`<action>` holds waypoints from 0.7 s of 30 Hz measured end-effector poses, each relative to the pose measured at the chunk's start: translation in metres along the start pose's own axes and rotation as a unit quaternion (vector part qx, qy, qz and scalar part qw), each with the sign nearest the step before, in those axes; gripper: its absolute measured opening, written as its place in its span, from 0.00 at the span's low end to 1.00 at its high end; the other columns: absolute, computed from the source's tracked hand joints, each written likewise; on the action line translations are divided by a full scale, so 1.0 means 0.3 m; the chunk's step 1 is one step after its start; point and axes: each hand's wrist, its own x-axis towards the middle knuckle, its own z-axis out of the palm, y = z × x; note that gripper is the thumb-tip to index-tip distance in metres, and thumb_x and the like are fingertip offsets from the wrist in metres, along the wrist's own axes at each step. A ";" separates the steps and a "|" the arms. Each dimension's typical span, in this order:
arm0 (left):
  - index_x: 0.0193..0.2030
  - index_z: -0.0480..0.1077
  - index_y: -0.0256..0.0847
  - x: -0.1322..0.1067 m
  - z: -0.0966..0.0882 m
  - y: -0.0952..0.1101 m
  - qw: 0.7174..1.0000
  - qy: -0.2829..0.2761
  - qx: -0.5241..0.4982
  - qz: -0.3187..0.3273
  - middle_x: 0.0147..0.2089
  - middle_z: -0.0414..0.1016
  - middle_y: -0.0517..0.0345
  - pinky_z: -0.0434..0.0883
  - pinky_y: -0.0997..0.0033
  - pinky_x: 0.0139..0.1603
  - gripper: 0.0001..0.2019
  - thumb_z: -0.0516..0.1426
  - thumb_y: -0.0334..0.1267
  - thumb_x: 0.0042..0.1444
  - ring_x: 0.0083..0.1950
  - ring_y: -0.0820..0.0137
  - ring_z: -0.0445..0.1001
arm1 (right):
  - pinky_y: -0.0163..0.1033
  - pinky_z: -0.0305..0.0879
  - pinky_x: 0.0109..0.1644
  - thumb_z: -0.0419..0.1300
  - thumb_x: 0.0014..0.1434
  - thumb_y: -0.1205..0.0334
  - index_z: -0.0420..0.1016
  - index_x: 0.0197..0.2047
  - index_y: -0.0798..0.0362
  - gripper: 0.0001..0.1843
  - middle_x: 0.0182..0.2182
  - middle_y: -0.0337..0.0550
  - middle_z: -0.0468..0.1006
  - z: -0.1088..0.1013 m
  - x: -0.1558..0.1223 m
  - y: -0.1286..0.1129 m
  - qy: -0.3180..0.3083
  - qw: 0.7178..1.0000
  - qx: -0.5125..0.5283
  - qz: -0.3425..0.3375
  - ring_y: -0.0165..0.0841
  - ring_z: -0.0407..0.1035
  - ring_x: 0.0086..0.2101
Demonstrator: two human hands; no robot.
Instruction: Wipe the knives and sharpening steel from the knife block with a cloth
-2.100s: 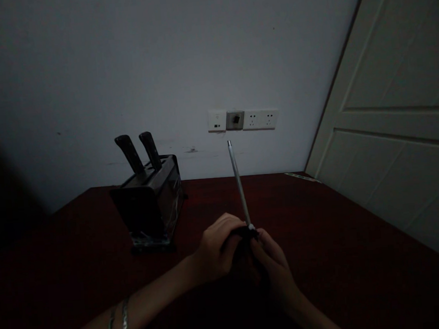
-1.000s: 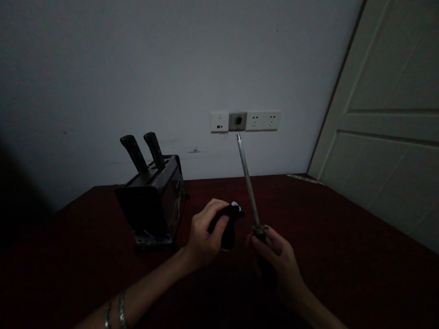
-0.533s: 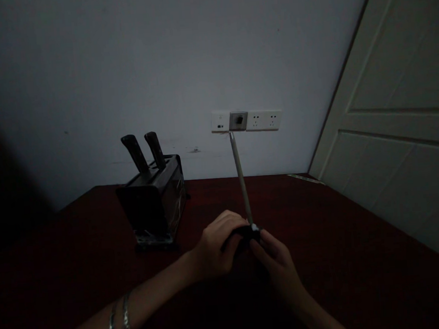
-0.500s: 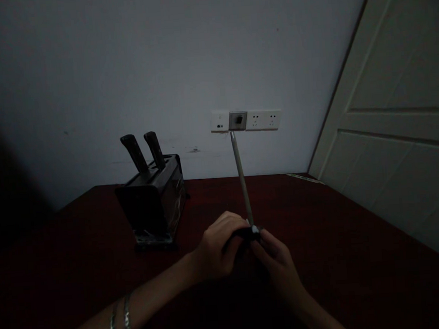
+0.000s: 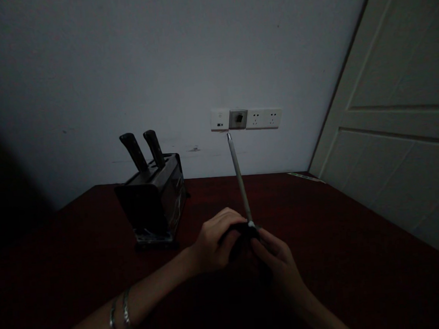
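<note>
A thin metal honing rod (image 5: 238, 178) stands nearly upright over the dark red table (image 5: 346, 256), leaning a little left. My right hand (image 5: 277, 260) is closed round its dark handle from below. My left hand (image 5: 215, 240) is closed on a small dark object with a pale end (image 5: 242, 229), pressed against the base of the rod. Both hands meet at that spot, and the dim light hides finer detail. Two silver bangles (image 5: 119, 319) sit on my left wrist.
A dark knife block (image 5: 152, 202) with two black handles (image 5: 143, 149) sticking up stands on the table to the left of my hands. White wall sockets (image 5: 246, 118) run along the wall behind. A pale panelled door (image 5: 400, 122) fills the right side.
A second ago my left hand held the dark object apart, left of the rod. It has since come back against the rod's base, and the rod has tipped slightly left.
</note>
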 end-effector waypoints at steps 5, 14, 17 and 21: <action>0.44 0.65 0.33 0.002 -0.010 -0.007 0.999 -0.012 -0.030 -0.037 0.38 0.70 0.47 0.68 0.66 0.40 0.09 0.49 0.29 0.57 0.40 0.67 0.69 | 0.28 0.51 0.17 0.62 0.52 0.53 0.70 0.33 0.54 0.13 0.18 0.32 0.63 0.003 -0.006 -0.005 -0.032 0.999 0.027 0.033 0.21 0.54 0.16; 0.42 0.66 0.37 -0.006 0.002 -0.004 0.993 0.053 0.021 -0.108 0.38 0.71 0.53 0.67 0.71 0.41 0.07 0.49 0.30 0.58 0.40 0.70 0.70 | 0.26 0.49 0.15 0.61 0.52 0.53 0.67 0.31 0.55 0.14 0.17 0.31 0.62 0.003 0.003 -0.001 -0.025 0.997 0.058 0.035 0.19 0.53 0.15; 0.43 0.66 0.39 -0.008 -0.005 -0.019 0.976 0.137 0.084 -0.147 0.37 0.72 0.58 0.67 0.74 0.40 0.07 0.50 0.31 0.58 0.39 0.72 0.71 | 0.24 0.49 0.14 0.62 0.51 0.53 0.66 0.33 0.55 0.14 0.17 0.31 0.65 0.009 0.005 -0.006 -0.001 0.998 0.044 0.038 0.18 0.52 0.14; 0.44 0.66 0.40 -0.012 -0.010 -0.037 0.961 0.184 0.113 -0.174 0.38 0.72 0.59 0.67 0.74 0.39 0.08 0.50 0.33 0.59 0.40 0.72 0.71 | 0.24 0.48 0.13 0.63 0.50 0.53 0.60 0.33 0.51 0.16 0.16 0.31 0.70 0.012 0.010 -0.013 0.024 0.998 0.020 0.048 0.19 0.53 0.12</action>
